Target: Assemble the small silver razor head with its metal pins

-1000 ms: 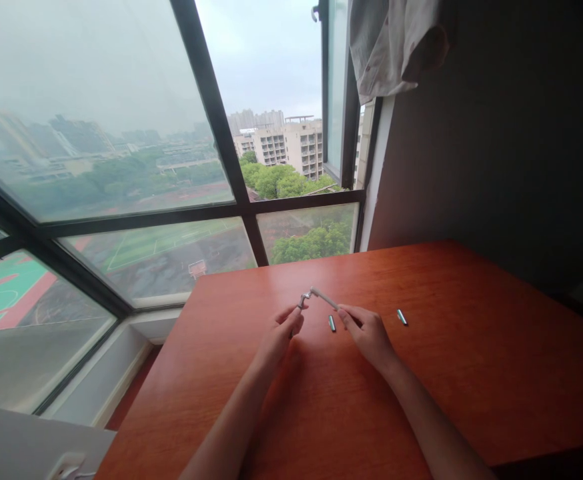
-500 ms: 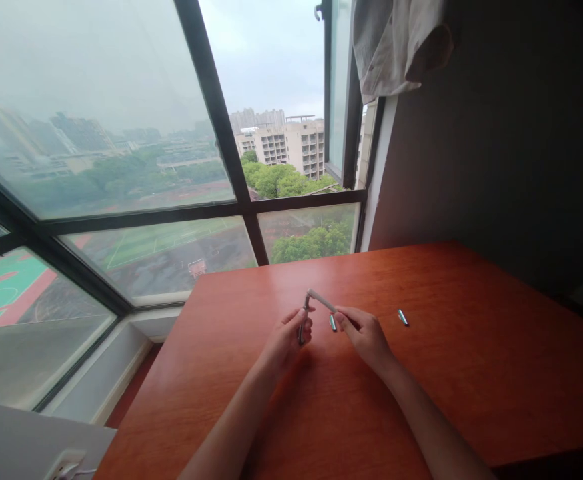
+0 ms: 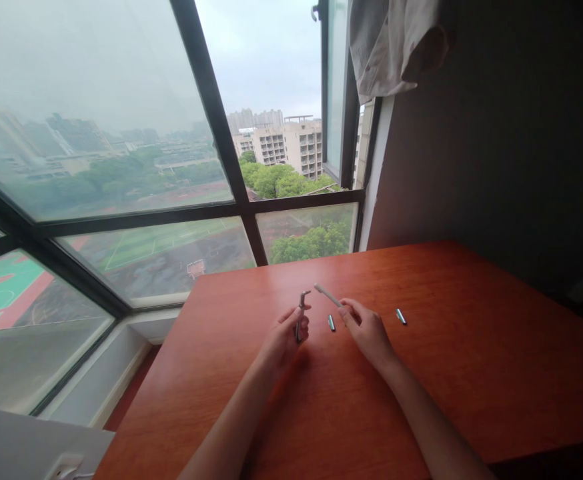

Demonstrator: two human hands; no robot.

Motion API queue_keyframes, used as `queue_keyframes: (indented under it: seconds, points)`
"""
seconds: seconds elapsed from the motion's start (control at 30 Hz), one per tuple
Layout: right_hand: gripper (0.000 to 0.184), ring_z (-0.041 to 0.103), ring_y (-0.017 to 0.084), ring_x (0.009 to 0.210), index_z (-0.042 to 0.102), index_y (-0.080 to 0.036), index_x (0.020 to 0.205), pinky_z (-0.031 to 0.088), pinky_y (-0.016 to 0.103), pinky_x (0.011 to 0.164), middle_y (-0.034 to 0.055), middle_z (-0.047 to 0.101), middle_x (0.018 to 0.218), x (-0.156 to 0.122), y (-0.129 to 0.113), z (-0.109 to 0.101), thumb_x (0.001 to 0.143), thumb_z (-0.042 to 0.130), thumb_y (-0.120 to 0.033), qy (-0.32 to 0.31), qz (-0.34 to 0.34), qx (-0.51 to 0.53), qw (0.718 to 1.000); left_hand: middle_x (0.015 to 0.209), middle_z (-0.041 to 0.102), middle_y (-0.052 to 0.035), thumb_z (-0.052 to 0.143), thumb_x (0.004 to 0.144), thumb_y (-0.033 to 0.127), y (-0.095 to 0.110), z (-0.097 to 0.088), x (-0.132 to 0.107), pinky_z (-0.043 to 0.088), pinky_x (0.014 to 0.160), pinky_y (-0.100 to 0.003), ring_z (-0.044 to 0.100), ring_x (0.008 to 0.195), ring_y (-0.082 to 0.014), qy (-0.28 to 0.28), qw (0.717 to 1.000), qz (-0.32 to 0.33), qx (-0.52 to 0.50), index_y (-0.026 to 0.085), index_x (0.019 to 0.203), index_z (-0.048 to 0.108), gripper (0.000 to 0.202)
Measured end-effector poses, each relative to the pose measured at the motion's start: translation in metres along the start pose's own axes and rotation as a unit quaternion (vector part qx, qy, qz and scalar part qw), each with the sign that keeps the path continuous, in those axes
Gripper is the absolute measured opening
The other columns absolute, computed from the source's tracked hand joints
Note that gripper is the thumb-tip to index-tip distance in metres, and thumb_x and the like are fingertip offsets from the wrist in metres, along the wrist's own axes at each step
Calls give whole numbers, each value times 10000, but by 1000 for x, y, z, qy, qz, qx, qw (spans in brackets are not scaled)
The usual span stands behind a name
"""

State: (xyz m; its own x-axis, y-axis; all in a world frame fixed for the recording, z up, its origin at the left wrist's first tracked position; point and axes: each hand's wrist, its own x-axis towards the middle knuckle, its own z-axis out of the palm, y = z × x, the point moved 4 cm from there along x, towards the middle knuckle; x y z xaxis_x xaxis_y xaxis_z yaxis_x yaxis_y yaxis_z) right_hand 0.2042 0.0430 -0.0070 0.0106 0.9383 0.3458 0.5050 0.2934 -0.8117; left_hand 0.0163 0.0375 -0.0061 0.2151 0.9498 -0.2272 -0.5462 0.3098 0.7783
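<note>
My left hand is closed around a dark metallic razor handle, held upright with its bent neck on top. My right hand pinches the near end of a slim light-grey stick that looks like a toothbrush. The brush slants up and left; its head stands a little right of the razor's top, apart from it. On the table just left of my right fingers lies a small silver-and-dark razor cartridge. A second cartridge lies farther right. Bristles are too small to make out.
The reddish-brown wooden table fills the area under my arms. Behind it and to the left are large windows with a dark frame. Grey cloth hangs at the upper right, and a white socket sits at the lower left.
The brush head has come away from the razor's top as my right hand moved slightly right. My left hand still holds the razor handle. Both cartridges stay where they were.
</note>
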Motion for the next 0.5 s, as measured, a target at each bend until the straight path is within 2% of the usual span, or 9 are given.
queue_keyframes:
  seconds: [0.07, 0.17, 0.27, 0.37, 0.5]
  points:
    - [294, 617, 188, 619, 596, -173, 995, 410, 243, 556, 20, 657, 677, 2, 8, -1, 885, 476, -418, 8, 19, -29, 999, 626, 481, 15, 779, 682, 345, 1, -1, 0, 335, 516, -179, 426, 554, -67, 5, 1000, 4, 4, 117, 955, 669, 373]
    - [237, 635, 191, 646, 581, -194, 903, 402, 247, 574, 34, 680, 730, 5, 19, -7, 894, 442, -385, 14, 35, -75, 996, 621, 481, 15, 776, 685, 351, 1, -2, 1, 322, 504, -176, 421, 543, -65, 11, 1000, 9, 17, 113, 948, 670, 370]
    - [287, 628, 186, 621, 601, -204, 817, 379, 248, 572, 27, 671, 653, 8, 28, -18, 917, 375, -349, 21, 51, -134, 989, 621, 485, 13, 776, 683, 373, 1, -3, 1, 319, 498, -176, 423, 543, -67, 13, 999, 12, 31, 116, 958, 669, 391]
    - [274, 628, 188, 662, 632, -202, 782, 358, 250, 563, 56, 701, 738, 10, 37, -31, 893, 414, -327, 52, 64, -198, 977, 626, 490, 12, 776, 680, 391, 0, -2, 1, 322, 498, -176, 425, 543, -66, 16, 999, 11, 42, 118, 968, 671, 411]
    - [249, 612, 186, 646, 646, -205, 711, 316, 253, 522, 65, 703, 746, 10, 49, -41, 859, 470, -298, 27, 105, -283, 953, 627, 493, 10, 780, 672, 388, 2, -2, 1, 317, 496, -176, 431, 545, -65, 23, 999, 13, 44, 120, 959, 681, 405]
